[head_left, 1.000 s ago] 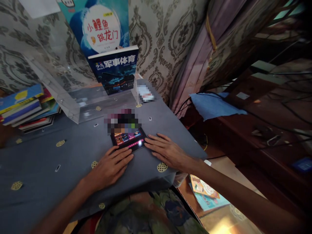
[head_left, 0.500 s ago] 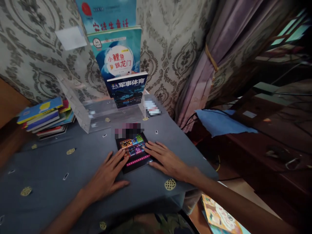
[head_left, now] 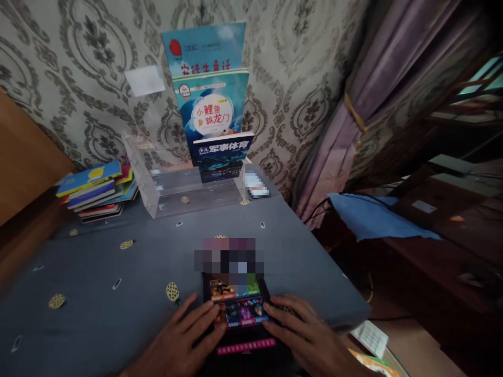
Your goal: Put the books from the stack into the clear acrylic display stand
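Observation:
A dark book [head_left: 236, 335] with rows of small bright pictures and a pink strip lies before me at the near side of the table. Its upper end is pixelated. My left hand [head_left: 184, 332] grips its left side, fingertips resting on the cover. From the other side my right hand [head_left: 302, 330] holds the right edge, fingers likewise on top. Both thumbs are hidden. Whether the book touches the cloth cannot be made out. Further back, a clear plastic book stand [head_left: 184, 204] has a dark blue magazine [head_left: 222, 157] upright at its right end.
Behind the magazine stand a teal book [head_left: 214, 107] and a taller blue book [head_left: 206, 47]. A pile of books [head_left: 96, 191] lies at the left. A phone-like object [head_left: 257, 184] is beside the stand. The table's right edge [head_left: 326, 251] drops off near a blue cloth [head_left: 377, 217].
The dark book has come toward me with both hands, which now close on its sides where they lay flatter before. My view has shifted up and left.

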